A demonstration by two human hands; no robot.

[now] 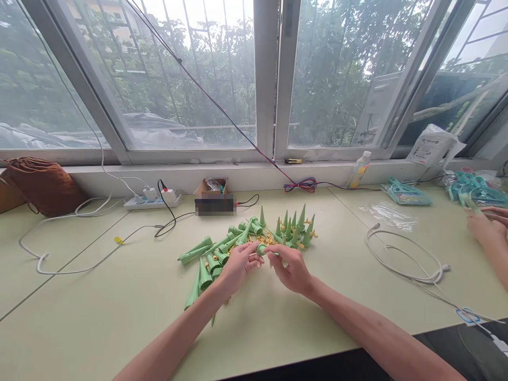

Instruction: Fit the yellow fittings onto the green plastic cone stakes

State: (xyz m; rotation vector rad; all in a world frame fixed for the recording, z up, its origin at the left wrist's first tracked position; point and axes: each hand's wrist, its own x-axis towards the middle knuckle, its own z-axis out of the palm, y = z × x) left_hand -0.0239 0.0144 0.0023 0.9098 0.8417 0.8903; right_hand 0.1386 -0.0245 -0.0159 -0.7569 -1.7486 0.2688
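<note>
Between my fingertips is a small green plastic piece, round at the end facing me. My left hand pinches it from the left, and my right hand grips it from the right, its fingers curled. Green plastic spikes lie heaped beside and beyond my left hand. Several more green cones stand upright past my right hand, some with yellow valve-like pieces attached. Small loose yellow parts lie between the two groups, just behind my hands. My fingers partly cover the held piece.
A small cardboard box and a power strip sit near the window. At right are a coiled white cable, a bottle and teal packaged items. Another person's hand reaches in from the right edge.
</note>
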